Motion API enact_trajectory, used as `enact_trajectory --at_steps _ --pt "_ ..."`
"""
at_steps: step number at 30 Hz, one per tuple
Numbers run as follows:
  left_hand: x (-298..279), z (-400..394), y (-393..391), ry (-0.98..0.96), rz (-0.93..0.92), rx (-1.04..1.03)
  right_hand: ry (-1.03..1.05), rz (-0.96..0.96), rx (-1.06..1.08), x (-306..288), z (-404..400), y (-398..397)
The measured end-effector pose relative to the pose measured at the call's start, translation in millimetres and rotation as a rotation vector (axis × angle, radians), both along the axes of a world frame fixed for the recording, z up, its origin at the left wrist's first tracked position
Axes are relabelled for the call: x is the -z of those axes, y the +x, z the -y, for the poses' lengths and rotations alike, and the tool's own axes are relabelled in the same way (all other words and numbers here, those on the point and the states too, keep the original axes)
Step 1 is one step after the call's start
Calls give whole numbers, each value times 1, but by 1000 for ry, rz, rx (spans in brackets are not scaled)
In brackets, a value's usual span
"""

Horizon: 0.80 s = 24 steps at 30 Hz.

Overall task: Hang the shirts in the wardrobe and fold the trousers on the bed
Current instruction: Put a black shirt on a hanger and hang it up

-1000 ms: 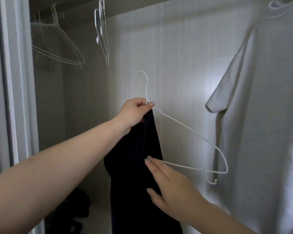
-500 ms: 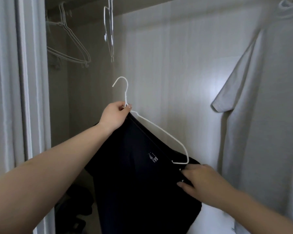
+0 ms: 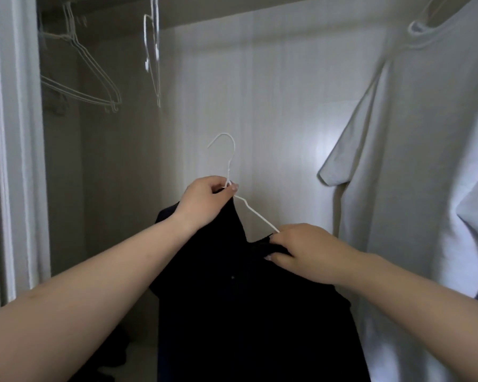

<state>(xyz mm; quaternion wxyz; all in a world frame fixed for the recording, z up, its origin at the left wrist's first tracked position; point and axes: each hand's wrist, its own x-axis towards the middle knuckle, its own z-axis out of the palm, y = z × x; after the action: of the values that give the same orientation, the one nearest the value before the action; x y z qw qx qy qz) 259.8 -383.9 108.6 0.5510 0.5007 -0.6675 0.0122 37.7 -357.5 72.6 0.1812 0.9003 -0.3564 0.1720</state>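
With the left hand (image 3: 204, 201) pinching the white hanger (image 3: 233, 175) at its neck and the right hand (image 3: 301, 249) gripping the dark shirt (image 3: 246, 312) over its sloping arm inside the wardrobe, a loosened grip could let the fabric slide off.

Both bare arms reach forward, hands raised.
The left hand (image 3: 204, 201) sits higher with fingers curled in a pinch; the right hand (image 3: 305, 250), below and beside it, has fingers curled too.

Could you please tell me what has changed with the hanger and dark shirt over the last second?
The right hand moved from the dark shirt front to its shoulder, gripping the fabric there over the hanger arm. The left hand still pinches the hanger neck.
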Motion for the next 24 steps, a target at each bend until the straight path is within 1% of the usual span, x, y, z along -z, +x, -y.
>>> enact_trajectory --at_steps 2,6,10,12,16,17,19,22,24 --pt "-4 -5 -5 -19 14 18 -45 48 6 -4 -1 -3" --pt "-6 -13 -3 -62 23 20 -92 206 -60 -7 -1 -16" --pt "-4 -12 19 -93 142 -127 -96 310 -99 -7 -4 -37" --pt "-3 -10 37 -44 146 -191 -90 315 -130 -6 -3 -50" --pt "3 -4 47 26 128 -284 -50 211 -170 -7 1 -62" --pt "4 -2 47 33 106 -304 -30 200 -172 -8 2 -64" --pt "5 -1 50 36 18 -312 4 239 -176 -13 5 -70" --pt "8 3 56 23 -136 -275 -10 368 -166 -18 9 -76" --pt "7 5 56 16 -200 -254 46 508 -157 -21 8 -75"
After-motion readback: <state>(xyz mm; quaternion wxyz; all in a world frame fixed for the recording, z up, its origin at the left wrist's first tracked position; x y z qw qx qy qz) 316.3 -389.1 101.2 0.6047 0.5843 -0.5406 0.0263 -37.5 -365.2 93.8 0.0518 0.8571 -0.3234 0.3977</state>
